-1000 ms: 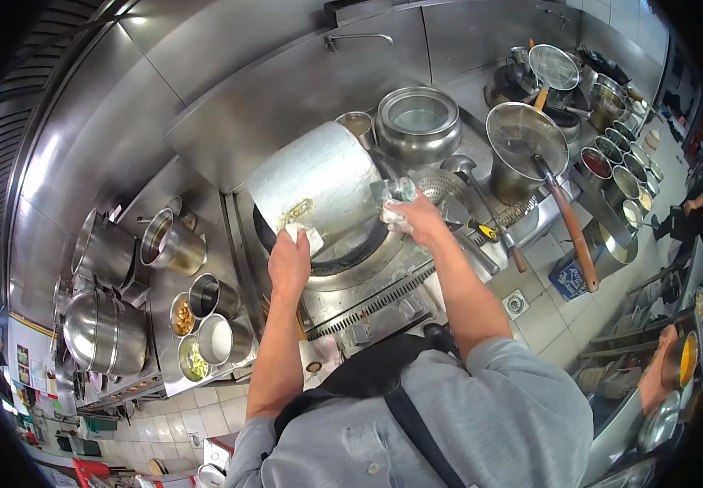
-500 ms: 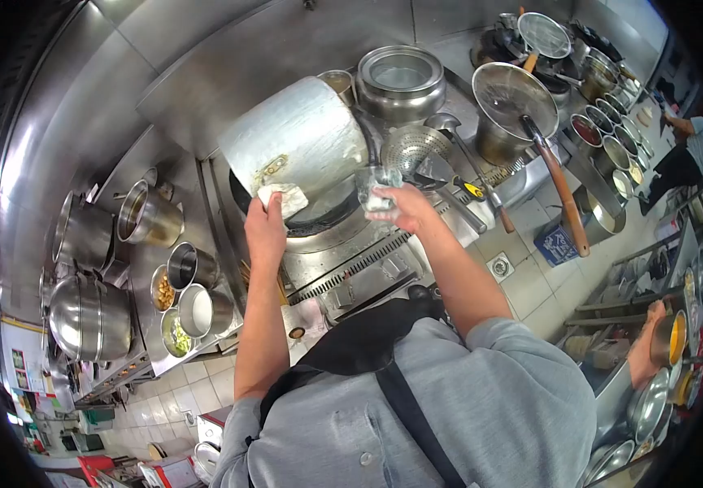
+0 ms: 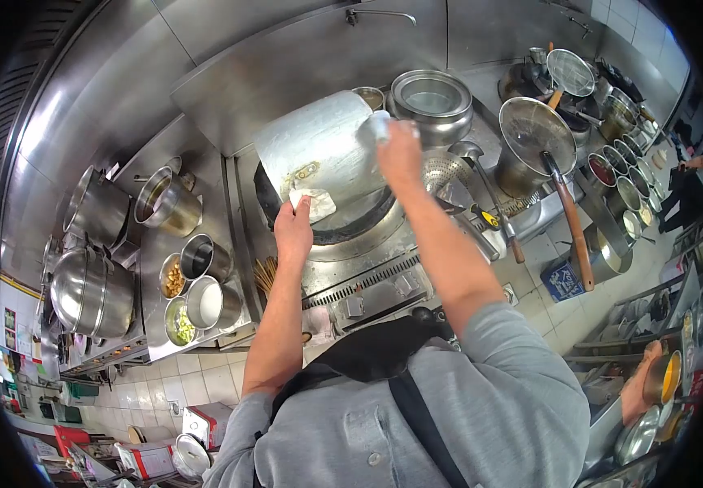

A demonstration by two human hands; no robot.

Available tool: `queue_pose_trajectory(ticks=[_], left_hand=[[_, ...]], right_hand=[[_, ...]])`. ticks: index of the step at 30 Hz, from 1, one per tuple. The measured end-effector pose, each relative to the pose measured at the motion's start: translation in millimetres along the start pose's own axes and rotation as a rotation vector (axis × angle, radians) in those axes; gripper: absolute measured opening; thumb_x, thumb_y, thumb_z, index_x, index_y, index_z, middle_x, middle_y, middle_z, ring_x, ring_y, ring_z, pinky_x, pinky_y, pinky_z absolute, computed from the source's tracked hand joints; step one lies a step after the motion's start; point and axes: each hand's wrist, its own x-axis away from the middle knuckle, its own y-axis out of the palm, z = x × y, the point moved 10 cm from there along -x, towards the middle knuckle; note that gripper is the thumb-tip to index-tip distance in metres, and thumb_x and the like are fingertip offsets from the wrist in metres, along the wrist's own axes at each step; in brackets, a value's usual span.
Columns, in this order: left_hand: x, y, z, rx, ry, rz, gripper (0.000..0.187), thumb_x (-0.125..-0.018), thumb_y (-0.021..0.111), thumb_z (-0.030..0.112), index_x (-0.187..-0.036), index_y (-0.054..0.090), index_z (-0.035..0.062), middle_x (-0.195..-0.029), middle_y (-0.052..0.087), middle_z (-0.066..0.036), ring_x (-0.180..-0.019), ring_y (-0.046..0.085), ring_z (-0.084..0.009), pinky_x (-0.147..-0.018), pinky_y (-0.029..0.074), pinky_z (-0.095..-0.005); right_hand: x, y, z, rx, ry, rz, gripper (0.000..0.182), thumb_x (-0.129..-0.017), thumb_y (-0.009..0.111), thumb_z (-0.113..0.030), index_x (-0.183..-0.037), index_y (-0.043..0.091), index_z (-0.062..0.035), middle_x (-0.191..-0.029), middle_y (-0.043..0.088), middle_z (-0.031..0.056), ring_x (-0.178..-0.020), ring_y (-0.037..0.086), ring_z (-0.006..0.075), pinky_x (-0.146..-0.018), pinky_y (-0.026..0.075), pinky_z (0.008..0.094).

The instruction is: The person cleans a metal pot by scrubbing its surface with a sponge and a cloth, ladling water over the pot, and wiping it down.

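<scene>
A large dented aluminium pot [image 3: 319, 142] lies tilted on its side over a wok [image 3: 359, 224] on the stove. My left hand [image 3: 294, 232] grips a white cloth [image 3: 316, 206] against the pot's lower left edge, near a riveted handle bracket. Up at the pot's right end, my right hand [image 3: 400, 150] is closed round a second pale cloth [image 3: 380, 126], slightly blurred. Right of the pot, a perforated ladle [image 3: 446, 175] and a round steel pot [image 3: 430, 102] stand close to my right forearm.
On the left counter are steel pots [image 3: 168, 203] and small containers of food [image 3: 179, 321]. A strainer with a wooden handle [image 3: 571, 220] rests over a pot at right. A wall tap [image 3: 380, 14] is behind. Another person [image 3: 697, 167] stands far right.
My right hand has moved up from the pot's lower right side to its upper right end, with the cloth. My left hand keeps its place at the pot's edge. The view has shifted.
</scene>
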Motion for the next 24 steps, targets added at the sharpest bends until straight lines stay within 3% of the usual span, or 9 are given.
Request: queue_pose_trajectory(ticks=[5, 8, 10, 12, 15, 18, 19, 22, 24], left_hand=[[-14.0, 9.7, -5.4, 0.03, -0.013, -0.053, 0.041, -0.108, 0.059, 0.033, -0.119, 0.068, -0.0046, -0.103, 0.075, -0.021, -0.096, 0.071, -0.031, -0.088, 0.052, -0.0413], [-11.8, 4.7, 12.0, -0.094, 0.053, -0.075, 0.041, -0.108, 0.059, 0.033, -0.119, 0.068, -0.005, -0.102, 0.074, -0.023, -0.095, 0.07, -0.0333, -0.088, 0.052, -0.0415], [-11.2, 6.4, 12.5, -0.073, 0.068, -0.074, 0.041, -0.108, 0.059, 0.034, -0.114, 0.067, -0.0058, -0.097, 0.072, -0.024, -0.091, 0.07, -0.0342, -0.085, 0.051, -0.043], [-16.6, 10.9, 3.8, -0.1, 0.107, -0.064, 0.041, -0.108, 0.059, 0.035, -0.111, 0.067, -0.0058, -0.094, 0.071, -0.024, -0.088, 0.069, -0.0347, -0.082, 0.051, -0.0441], [-19.1, 11.1, 6.9, -0.044, 0.086, -0.076, 0.042, -0.107, 0.06, 0.036, -0.106, 0.065, -0.006, -0.092, 0.07, -0.026, -0.086, 0.068, -0.0387, -0.08, 0.051, -0.0463], [-17.8, 4.4, 3.3, -0.128, 0.101, -0.078, 0.043, -0.107, 0.061, 0.036, -0.107, 0.065, -0.0064, -0.094, 0.07, -0.028, -0.089, 0.068, -0.0426, -0.081, 0.051, -0.0474], [-18.1, 4.4, 3.1, -0.163, 0.116, -0.073, 0.043, -0.107, 0.061, 0.036, -0.107, 0.065, -0.0065, -0.095, 0.07, -0.029, -0.091, 0.069, -0.0438, -0.082, 0.051, -0.0478], [-14.0, 5.3, 2.7, -0.107, 0.147, -0.09, 0.042, -0.106, 0.061, 0.036, -0.107, 0.064, -0.0066, -0.097, 0.069, -0.03, -0.094, 0.068, -0.0468, -0.083, 0.051, -0.0483], [-10.5, 5.5, 5.9, -0.078, 0.16, -0.1, 0.042, -0.106, 0.062, 0.036, -0.108, 0.064, -0.0063, -0.094, 0.069, -0.029, -0.09, 0.069, -0.0421, -0.082, 0.051, -0.0468]], right_hand=[[40.1, 42.5, -78.0, -0.125, -0.149, -0.195, 0.032, -0.085, 0.068, -0.007, -0.117, 0.07, -0.0036, -0.113, 0.068, 0.0188, -0.109, 0.064, 0.0394, -0.096, 0.054, 0.0476], [11.2, 43.6, -49.8, -0.031, -0.377, -0.155, 0.028, -0.086, 0.065, -0.005, -0.113, 0.069, -0.0037, -0.112, 0.066, 0.0178, -0.107, 0.064, 0.0402, -0.093, 0.054, 0.0474], [-25.3, 39.3, -6.2, -0.019, -0.126, -0.024, 0.033, -0.081, 0.066, 0.001, -0.113, 0.07, -0.0015, -0.106, 0.066, 0.0206, -0.103, 0.064, 0.0418, -0.09, 0.053, 0.0501], [-35.0, 45.7, -17.5, -0.034, -0.059, -0.032, 0.032, -0.08, 0.069, -0.002, -0.113, 0.071, -0.0023, -0.105, 0.065, 0.0212, -0.103, 0.065, 0.042, -0.093, 0.053, 0.0502], [5.8, 70.5, -98.8, -0.155, -0.257, -0.182, 0.031, -0.083, 0.073, -0.006, -0.114, 0.071, -0.0019, -0.108, 0.068, 0.0227, -0.102, 0.066, 0.0414, -0.093, 0.054, 0.051], [-11.4, 71.6, -76.5, -0.385, -0.032, -0.121, 0.029, -0.089, 0.074, -0.011, -0.117, 0.07, -0.0015, -0.113, 0.07, 0.0237, -0.102, 0.067, 0.0407, -0.095, 0.054, 0.0492], [-26.4, 90.0, -38.2, -0.354, 0.2, -0.257, 0.029, -0.096, 0.073, -0.014, -0.122, 0.067, -0.0031, -0.113, 0.073, 0.02, -0.108, 0.069, 0.0381, -0.099, 0.054, 0.0514], [-46.5, 91.3, 12.8, -1.1, 0.811, -0.586, 0.031, -0.099, 0.071, -0.018, -0.127, 0.065, -0.0048, -0.116, 0.071, 0.0154, -0.115, 0.068, 0.0412, -0.097, 0.054, 0.059], [-43.3, 85.5, 30.3, -1.274, 0.981, -0.503, 0.031, -0.101, 0.069, -0.017, -0.128, 0.062, -0.0035, -0.12, 0.068, 0.0161, -0.117, 0.066, 0.0443, -0.096, 0.055, 0.065]])
